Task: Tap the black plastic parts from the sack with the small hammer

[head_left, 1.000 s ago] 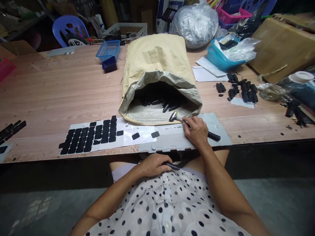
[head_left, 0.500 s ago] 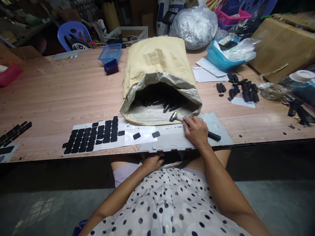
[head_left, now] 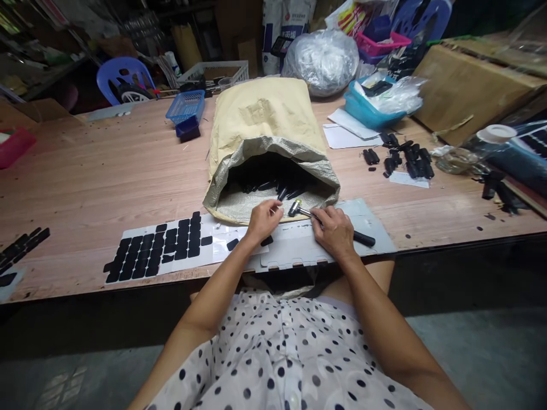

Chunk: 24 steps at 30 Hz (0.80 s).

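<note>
The small hammer [head_left: 304, 212] lies low across the grey plastic board [head_left: 371, 219] at the near edge of the desk [head_left: 106, 165]. Its bright metal head is just before the open mouth of the woven sack [head_left: 265, 131], and its black handle points right. The right hand [head_left: 335, 232] has a closed grip around the shaft. The left hand [head_left: 262, 219] sits beside the head with its fingertips pinched; whether that grip holds anything, I cannot tell.

The risk, as I judge it, is a pinched finger, because the steel head lies so near those fingertips.

Slim glossy black parts [head_left: 277, 185] lie inside the sack. Flat matte black pads [head_left: 162, 245] sit in rows on a white sheet to the left.
</note>
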Motion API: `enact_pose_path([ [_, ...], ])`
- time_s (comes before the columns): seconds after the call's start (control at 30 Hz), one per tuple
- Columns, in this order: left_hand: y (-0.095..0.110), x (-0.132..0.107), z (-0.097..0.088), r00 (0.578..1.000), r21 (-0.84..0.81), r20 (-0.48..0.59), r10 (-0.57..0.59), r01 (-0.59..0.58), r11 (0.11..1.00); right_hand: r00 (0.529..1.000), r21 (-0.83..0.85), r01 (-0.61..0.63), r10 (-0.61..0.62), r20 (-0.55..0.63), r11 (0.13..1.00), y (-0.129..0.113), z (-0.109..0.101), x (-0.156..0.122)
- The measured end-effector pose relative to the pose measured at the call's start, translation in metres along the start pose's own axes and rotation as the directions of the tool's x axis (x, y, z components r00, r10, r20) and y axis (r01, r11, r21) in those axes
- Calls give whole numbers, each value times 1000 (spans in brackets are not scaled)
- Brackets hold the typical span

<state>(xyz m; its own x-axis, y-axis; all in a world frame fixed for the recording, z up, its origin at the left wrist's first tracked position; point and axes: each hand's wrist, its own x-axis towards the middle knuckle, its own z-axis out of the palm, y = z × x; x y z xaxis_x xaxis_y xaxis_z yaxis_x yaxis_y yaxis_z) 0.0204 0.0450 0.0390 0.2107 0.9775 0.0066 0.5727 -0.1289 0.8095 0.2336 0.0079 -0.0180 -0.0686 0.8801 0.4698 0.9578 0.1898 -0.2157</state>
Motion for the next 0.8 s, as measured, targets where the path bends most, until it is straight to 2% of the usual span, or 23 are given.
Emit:
enact_pose_path([
  [0.03, -2, 16, 4, 997, 80, -79, -21, 28, 996, 1000, 0, 4, -4, -2, 1000, 0, 0, 0],
  [0.1, -3, 41, 14, 985, 208, -165, -59, 94, 974, 1000, -6, 15, -15, -9, 1000, 1, 1, 0],
  [0.17, -2, 54, 22, 979, 300, -181, -95, 147, 942, 1000, -11, 21, -21, -16, 1000, 2, 2, 1],
  [0.27, -1, 58, 24, 978, 370, -173, -118, 175, 913, 1000, 0, 18, -18, -14, 1000, 2, 3, 0],
  [0.4, -11, 41, 6, 983, 308, -171, -68, 119, 944, 1000, 17, -2, 2, -6, 1000, 2, 3, 0],
  [0.57, -31, -10, -19, 990, 175, -12, 143, -138, 975, 1000, 12, -9, 9, -2, 1000, 1, 3, 0],
  [0.67, -38, -37, -17, 983, 206, 64, 170, -179, 962, 1000, 18, -9, 9, -5, 1000, 3, 2, -1],
  [0.8, -39, -45, -5, 985, 244, 58, 162, -171, 954, 1000, 23, 3, -3, -6, 1000, 5, 2, -1],
])
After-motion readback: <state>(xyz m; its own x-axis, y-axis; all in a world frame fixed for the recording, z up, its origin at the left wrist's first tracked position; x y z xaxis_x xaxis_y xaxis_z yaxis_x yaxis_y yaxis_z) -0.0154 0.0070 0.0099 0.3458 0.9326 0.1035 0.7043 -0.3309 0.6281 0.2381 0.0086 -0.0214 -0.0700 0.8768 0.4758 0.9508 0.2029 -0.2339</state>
